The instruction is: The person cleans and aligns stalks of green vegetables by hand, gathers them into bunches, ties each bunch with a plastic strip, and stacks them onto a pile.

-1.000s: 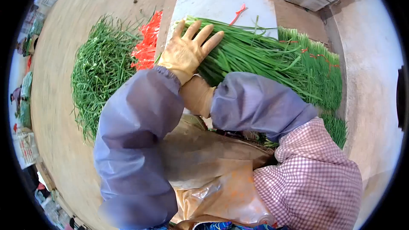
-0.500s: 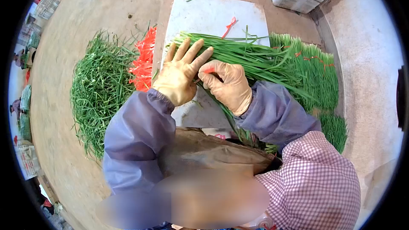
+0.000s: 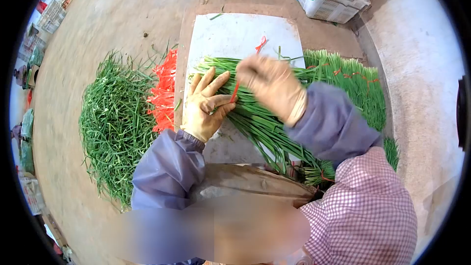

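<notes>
A bunch of long green leafy stalks (image 3: 265,120) lies across a white board (image 3: 235,32), pale ends to the left. My left hand (image 3: 206,105), in a yellowish glove, rests on the bunch near those ends; its thumb and forefinger pinch the lower end of a red tie (image 3: 235,91), while the other fingers are spread. My right hand (image 3: 272,86), gloved and blurred by motion, is over the bunch with fingers closed at the tie's upper end. The tie runs across the top of the stalks between both hands.
Loose green stalks (image 3: 117,127) are heaped at the left, beside a pile of red ties (image 3: 164,93). Bundled stalks (image 3: 358,88) stand packed at the right. Another red tie (image 3: 261,44) lies on the board. White crates (image 3: 333,0) are at the upper right.
My right hand came out from beneath my left arm, then moved up and right over the bunch. The red tie now stretches across the stalks, and my left fingers have pinched its lower end.
</notes>
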A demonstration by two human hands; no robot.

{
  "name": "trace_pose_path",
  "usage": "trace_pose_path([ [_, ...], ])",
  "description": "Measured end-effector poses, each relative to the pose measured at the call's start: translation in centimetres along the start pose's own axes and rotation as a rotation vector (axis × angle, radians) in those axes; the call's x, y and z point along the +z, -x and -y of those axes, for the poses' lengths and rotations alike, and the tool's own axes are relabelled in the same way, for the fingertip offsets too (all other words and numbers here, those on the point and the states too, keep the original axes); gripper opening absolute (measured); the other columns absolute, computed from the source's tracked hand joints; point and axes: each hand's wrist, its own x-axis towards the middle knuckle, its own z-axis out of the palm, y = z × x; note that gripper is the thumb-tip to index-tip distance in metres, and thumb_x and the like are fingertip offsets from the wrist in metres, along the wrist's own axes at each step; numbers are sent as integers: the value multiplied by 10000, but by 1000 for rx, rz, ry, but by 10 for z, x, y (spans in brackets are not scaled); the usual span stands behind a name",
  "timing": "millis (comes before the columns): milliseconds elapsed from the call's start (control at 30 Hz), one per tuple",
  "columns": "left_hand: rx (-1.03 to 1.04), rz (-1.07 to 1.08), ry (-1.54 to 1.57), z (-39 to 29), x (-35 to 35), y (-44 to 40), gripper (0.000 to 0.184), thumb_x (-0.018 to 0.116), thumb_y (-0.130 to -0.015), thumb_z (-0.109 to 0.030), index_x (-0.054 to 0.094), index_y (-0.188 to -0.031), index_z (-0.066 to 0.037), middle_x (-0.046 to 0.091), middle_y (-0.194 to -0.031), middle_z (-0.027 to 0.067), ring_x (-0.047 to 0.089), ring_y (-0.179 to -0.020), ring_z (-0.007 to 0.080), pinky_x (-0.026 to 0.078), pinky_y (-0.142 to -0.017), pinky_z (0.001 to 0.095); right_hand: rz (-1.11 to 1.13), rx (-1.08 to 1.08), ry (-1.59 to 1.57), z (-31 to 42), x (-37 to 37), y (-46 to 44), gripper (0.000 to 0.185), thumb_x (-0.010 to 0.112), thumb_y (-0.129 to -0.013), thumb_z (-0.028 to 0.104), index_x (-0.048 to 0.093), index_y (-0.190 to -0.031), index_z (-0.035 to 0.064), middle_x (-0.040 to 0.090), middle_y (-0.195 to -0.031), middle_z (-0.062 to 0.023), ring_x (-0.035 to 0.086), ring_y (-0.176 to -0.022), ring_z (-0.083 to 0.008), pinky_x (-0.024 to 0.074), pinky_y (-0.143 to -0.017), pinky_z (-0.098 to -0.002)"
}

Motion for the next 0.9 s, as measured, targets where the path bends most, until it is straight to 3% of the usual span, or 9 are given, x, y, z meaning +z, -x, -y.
trace_pose_path([
  [67, -7, 3, -22, -2, 1, -1, 181, 768, -747, -234, 761, -921, -186, 563, -1366, 43, 398, -1363, 328, 245, -1147, 490, -49, 126, -40, -32, -20, -34, 158, 618, -916, 142, 645, -1003, 13, 646, -809, -43, 592, -754, -132, 484, -707, -285],
  [200, -12, -40, -17, -5, 2, -2, 180, 756, -754, -287, 764, -918, -213, 579, -1347, 27, 421, -1343, 325, 259, -1142, 476, 332, 637, 386, -118, -40, -74, 357, 633, -844, 349, 709, -970, 24, 697, -912, -178, 672, -851, -286, 514, -779, -361],
  [300, -6, -40, -44, -5, 3, -3, 183, 758, -748, -289, 764, -918, -221, 586, -1334, 42, 428, -1334, 326, 262, -1141, 485, 330, 668, 586, -126, -31, -75, 371, 707, -797, 393, 718, -865, 29, 695, -810, -131, 656, -770, -231, 505, -733, -354],
  [400, -23, 16, -63, -9, 0, -5, 183, 746, -768, -267, 761, -938, -201, 570, -1351, 62, 409, -1346, 336, 251, -1142, 502, 408, 597, 815, -123, -14, -82, 342, 688, -798, 370, 726, -917, 51, 704, -898, -185, 676, -863, -306, 508, -799, -401],
  [533, -36, 65, -83, -13, -5, -6, 178, 733, -795, -251, 757, -953, -172, 554, -1373, 75, 387, -1367, 345, 244, -1143, 504, 396, 553, 745, -136, 7, -89, 308, 683, -765, 316, 719, -934, 61, 700, -948, -186, 668, -928, -325, 504, -836, -417],
  [667, -3, 66, -98, -16, -9, -4, 161, 728, -800, -239, 754, -942, -166, 560, -1363, 74, 390, -1364, 345, 253, -1141, 501, 152, 355, 209, -150, 8, -72, 195, 705, -784, 177, 702, -916, 34, 692, -801, -127, 668, -744, -229, 535, -709, -343],
  [700, -17, 61, -84, -17, -10, -3, 150, 725, -801, -225, 750, -934, -159, 565, -1358, 74, 397, -1359, 345, 258, -1137, 503, 84, 462, 36, -121, 6, -67, 121, 707, -785, 109, 682, -860, 17, 662, -730, -70, 618, -651, -136, 513, -605, -279],
  [800, -53, 49, -59, -21, -13, -1, 119, 717, -804, -185, 735, -910, -136, 586, -1329, 72, 422, -1339, 347, 274, -1124, 507, 29, 501, -303, -100, 10, -47, 99, 714, -775, 87, 671, -815, 8, 657, -719, -55, 606, -616, -108, 492, -554, -258],
  [900, -88, 25, -63, -30, -19, -1, 99, 708, -804, -155, 716, -892, -111, 623, -1277, 71, 460, -1308, 352, 288, -1112, 510, -32, 413, -391, -78, 20, -32, 123, 704, -809, 122, 640, -815, 18, 641, -690, -39, 581, -560, -91, 464, -507, -219],
])
